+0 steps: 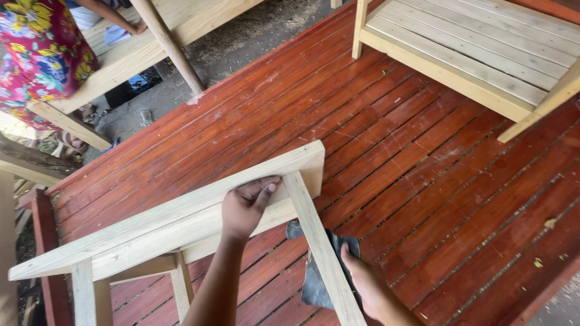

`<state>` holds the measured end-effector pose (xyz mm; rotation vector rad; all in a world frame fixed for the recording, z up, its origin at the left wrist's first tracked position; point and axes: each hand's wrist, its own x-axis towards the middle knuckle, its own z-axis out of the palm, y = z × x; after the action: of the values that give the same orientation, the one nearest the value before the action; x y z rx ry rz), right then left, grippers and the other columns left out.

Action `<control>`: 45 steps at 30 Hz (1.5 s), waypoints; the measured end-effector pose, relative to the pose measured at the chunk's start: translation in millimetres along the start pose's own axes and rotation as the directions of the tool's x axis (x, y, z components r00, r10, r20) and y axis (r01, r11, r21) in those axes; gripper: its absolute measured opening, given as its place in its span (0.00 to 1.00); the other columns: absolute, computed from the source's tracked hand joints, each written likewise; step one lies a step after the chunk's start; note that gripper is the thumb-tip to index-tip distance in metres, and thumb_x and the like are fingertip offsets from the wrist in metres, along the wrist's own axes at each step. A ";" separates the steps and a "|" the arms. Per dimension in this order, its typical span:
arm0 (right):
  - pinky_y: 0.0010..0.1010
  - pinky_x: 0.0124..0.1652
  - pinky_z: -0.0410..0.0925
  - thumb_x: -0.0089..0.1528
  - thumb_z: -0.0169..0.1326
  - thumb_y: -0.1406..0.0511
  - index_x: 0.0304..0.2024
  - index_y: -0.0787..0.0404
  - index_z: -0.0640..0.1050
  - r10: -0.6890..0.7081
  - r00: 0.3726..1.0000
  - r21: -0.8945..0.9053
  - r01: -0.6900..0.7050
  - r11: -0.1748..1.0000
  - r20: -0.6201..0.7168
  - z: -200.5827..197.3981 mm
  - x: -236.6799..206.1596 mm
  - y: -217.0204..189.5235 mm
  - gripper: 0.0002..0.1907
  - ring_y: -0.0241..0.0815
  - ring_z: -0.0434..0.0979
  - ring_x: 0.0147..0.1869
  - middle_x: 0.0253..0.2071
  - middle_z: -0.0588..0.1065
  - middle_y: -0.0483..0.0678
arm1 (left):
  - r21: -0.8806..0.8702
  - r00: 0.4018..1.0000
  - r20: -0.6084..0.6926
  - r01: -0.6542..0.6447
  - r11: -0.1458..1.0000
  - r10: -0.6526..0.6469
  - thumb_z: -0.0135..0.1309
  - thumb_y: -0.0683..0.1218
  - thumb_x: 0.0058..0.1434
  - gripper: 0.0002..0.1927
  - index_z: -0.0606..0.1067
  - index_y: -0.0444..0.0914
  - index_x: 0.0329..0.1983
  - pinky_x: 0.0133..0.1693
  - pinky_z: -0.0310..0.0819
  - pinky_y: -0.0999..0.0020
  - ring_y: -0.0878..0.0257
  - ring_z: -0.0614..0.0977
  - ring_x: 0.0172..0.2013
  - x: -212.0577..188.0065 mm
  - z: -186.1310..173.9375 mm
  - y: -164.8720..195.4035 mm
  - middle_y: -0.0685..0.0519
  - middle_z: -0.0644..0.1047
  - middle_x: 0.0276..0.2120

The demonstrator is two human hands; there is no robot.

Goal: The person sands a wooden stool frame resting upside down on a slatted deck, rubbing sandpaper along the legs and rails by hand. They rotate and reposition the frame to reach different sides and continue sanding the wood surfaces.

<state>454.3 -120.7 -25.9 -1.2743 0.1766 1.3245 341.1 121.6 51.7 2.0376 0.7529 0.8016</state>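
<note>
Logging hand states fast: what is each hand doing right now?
Left hand: fingers curled, pressing on the pale wooden frame.
Right hand: closed on a dark sanding sheet, behind the frame's leg.

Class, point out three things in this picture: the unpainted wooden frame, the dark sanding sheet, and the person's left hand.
wooden frame (181,208), head view, on its top rail.
sanding sheet (314,287), head view, on its dark middle.
left hand (244,208), head view, on the back of the hand.
</note>
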 end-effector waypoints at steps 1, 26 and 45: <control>0.37 0.47 0.73 0.65 0.49 0.47 0.59 0.65 0.78 -0.028 0.996 0.019 0.027 0.999 0.087 6.7 9.7 -8.0 0.33 0.41 0.81 0.47 0.47 0.82 0.50 | -0.003 1.000 -0.001 0.011 1.000 -0.011 0.60 0.47 0.63 0.10 0.85 0.40 0.43 0.44 0.79 0.73 0.66 0.88 0.39 0.5 0.1 0.3 0.52 0.86 0.41; 0.37 0.35 0.74 0.65 0.40 0.42 0.55 0.63 0.77 -0.043 0.950 0.048 0.030 0.998 0.309 -1.3 -5.7 -1.4 0.36 0.43 0.80 0.35 0.36 0.79 0.49 | 0.009 1.000 0.007 -0.031 0.999 0.031 0.60 0.49 0.63 0.11 0.85 0.41 0.44 0.44 0.79 0.72 0.66 0.88 0.39 2.7 -3.6 -1.5 0.52 0.86 0.41; 0.34 0.29 0.73 0.65 0.37 0.38 0.43 0.64 0.75 -0.177 0.931 -0.029 0.196 0.980 0.320 34.6 19.6 -21.1 0.37 0.43 0.77 0.26 0.25 0.78 0.51 | 0.053 0.999 -0.034 0.006 0.999 -0.004 0.60 0.51 0.63 0.11 0.85 0.45 0.46 0.36 0.78 0.71 0.64 0.87 0.32 -13.5 3.6 7.6 0.52 0.86 0.37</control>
<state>458.6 -77.3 -14.6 -1.0812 -0.2069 1.3557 337.2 106.3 52.7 2.0734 0.8060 0.8226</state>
